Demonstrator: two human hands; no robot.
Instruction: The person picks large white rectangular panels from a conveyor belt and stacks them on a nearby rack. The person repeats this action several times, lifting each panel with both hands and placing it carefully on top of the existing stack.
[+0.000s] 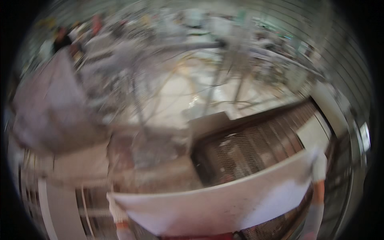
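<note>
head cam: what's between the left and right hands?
A large pale panel fills the stretch in the head view, running from the left hand to the right hand, one at each end.

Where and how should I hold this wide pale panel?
Probably at its opposite ends, one hand from each side, where the left hand and right hand are: the pale panel is wide and thin-edged, so spread grips should balance it.
</note>
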